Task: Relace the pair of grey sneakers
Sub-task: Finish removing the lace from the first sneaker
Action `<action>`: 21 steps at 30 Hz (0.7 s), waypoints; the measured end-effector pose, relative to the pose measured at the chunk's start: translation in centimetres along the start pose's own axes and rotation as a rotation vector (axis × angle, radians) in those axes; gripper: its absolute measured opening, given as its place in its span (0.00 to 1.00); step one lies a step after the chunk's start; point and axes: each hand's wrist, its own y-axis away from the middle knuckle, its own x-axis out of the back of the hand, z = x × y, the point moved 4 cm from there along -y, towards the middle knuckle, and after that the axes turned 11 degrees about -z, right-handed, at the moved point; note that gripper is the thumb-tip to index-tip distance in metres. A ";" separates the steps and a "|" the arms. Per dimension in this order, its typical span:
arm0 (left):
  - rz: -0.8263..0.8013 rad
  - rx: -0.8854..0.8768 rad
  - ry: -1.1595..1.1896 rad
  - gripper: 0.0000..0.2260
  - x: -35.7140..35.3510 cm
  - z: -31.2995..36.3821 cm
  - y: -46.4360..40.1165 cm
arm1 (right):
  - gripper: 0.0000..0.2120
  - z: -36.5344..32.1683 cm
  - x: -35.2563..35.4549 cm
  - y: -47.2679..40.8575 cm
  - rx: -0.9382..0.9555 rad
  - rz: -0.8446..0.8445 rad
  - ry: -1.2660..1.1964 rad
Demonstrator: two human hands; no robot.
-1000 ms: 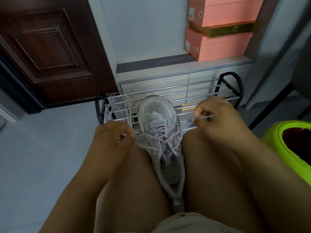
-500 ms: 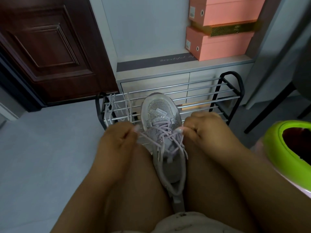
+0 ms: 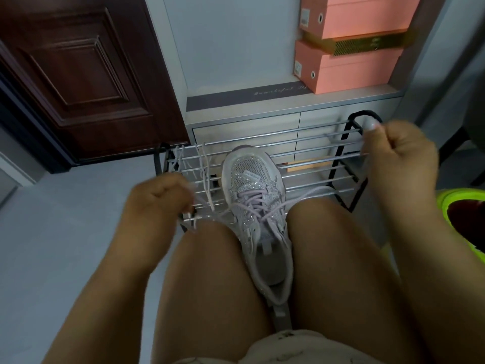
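Sneaker (image 3: 256, 206) lace ends gripped by left hand (image 3: 160, 198), right hand (image 3: 396, 151).

I see a dark brown door (image 3: 78, 74) on the left and a pale grey floor (image 3: 65, 245). A grey cabinet (image 3: 244, 127) stands by the wall, with pink boxes (image 3: 349, 72) stacked on it. A metal shoe rack (image 3: 315, 158) stands in front.

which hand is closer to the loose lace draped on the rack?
Left. The left hand sits right beside the loose lace on the rack; the right hand is at the rack's far end.
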 end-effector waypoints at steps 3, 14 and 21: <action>-0.167 -0.061 0.043 0.13 -2.1 0.3 -0.2 | 0.14 -2.5 -1.6 0.6 0.150 -0.505 -0.154; -0.223 0.039 -0.128 0.11 -6.0 -2.6 -0.9 | 0.06 -0.8 -8.7 3.9 -0.074 -0.874 0.044; -0.268 -0.097 -0.324 0.17 -6.2 -1.7 -1.1 | 0.05 -1.4 -9.3 4.5 -0.183 -0.888 0.055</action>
